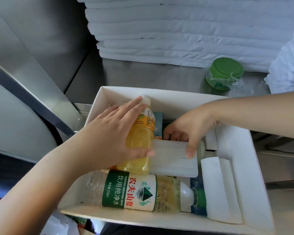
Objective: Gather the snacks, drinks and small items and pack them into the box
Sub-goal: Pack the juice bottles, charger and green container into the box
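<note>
White box [180, 97]; yellow juice bottle [139, 143]; water bottle [129, 192] green-white-red label; green jar [225, 73]; white linens [176, 31]

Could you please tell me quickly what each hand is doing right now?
Left hand: open, fingers flat on the juice bottle.
Right hand: pinching the white packet.
</note>
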Demonstrator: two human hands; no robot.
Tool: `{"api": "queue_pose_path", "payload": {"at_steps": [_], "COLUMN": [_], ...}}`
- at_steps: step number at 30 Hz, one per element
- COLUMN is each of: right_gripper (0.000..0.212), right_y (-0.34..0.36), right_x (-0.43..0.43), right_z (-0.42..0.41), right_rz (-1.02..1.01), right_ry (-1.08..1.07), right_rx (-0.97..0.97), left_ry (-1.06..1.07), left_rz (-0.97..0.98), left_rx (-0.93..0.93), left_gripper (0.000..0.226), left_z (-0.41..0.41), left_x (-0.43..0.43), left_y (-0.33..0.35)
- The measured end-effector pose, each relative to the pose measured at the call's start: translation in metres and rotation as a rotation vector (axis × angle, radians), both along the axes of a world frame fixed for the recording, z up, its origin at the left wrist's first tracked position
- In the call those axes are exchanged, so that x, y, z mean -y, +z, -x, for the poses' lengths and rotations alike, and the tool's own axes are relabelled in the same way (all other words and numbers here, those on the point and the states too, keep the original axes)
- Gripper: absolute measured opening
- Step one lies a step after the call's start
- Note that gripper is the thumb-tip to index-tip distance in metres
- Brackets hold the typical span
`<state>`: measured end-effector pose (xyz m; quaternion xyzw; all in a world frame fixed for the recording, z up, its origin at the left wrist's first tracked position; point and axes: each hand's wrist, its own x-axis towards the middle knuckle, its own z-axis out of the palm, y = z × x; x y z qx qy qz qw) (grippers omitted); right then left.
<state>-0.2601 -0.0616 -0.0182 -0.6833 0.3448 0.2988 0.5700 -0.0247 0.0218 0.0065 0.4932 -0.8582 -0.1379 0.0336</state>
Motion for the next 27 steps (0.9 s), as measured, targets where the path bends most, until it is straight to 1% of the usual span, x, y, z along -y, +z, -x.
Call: {"api": "queue_pose_path", "payload": {"at_steps": [2, 4, 8, 9, 10, 14, 17, 19, 21, 22, 24, 27], "right_gripper": [0.053, 0.052, 0.06, 0.061, 0.061, 0.061, 0.063, 0.061, 0.056, 0.051, 0.041, 0.034], "right_y": [0.002, 0.005, 0.011, 0.012, 0.013, 0.018, 0.02, 0.023, 0.028, 0.03, 0.03, 0.023], "right_x": [-0.001, -0.004, -0.012, -0.014, -0.014, -0.014, -0.012, -0.01, -0.008, -0.008, -0.009, -0.015], "right_z": [-0.003, -0.002, 0.0, 0.0, -0.001, -0.001, -0.002, -0.002, 0.003, 0.006, 0.01, 0.011], "right_rz": [0.027, 0.108, 0.475, 0.513, 0.511, 0.397, 0.372, 0.38, 0.353, 0.349, 0.392, 0.5], "right_ry": [0.036, 0.083, 0.244, 0.263, 0.262, 0.179, 0.169, 0.224, 0.248, 0.251, 0.278, 0.375], "right_rx": [-0.027, -0.04, -0.021, -0.013, -0.003, 0.022, -0.009, -0.066, -0.147, -0.18, -0.211, -0.24], "left_ry": [-0.005, -0.025, -0.039, -0.044, -0.052, -0.096, -0.073, -0.122, -0.242, -0.305, -0.422, -0.52], "left_rz": [-0.026, -0.036, -0.005, 0.009, 0.026, 0.063, 0.065, 0.154, 0.256, 0.275, 0.204, 0.064], "left_rx": [0.019, 0.034, 0.067, 0.079, 0.094, 0.176, 0.184, 0.195, 0.174, 0.163, 0.17, 0.208], "left_gripper": [0.096, 0.093, 0.093, 0.094, 0.096, 0.099, 0.097, 0.091, 0.075, 0.068, 0.065, 0.072], "left_z": [0.005, 0.006, 0.005, 0.006, 0.006, 0.01, 0.011, 0.017, 0.026, 0.032, 0.047, 0.069], "left_x": [0.0, 0.003, 0.006, 0.007, 0.007, 0.009, 0.007, 0.003, -0.002, -0.002, -0.003, -0.004], "left_y": [-0.005, -0.006, -0.008, -0.009, -0.01, -0.01, -0.005, 0.004, 0.011, 0.012, 0.009, -0.009]}}
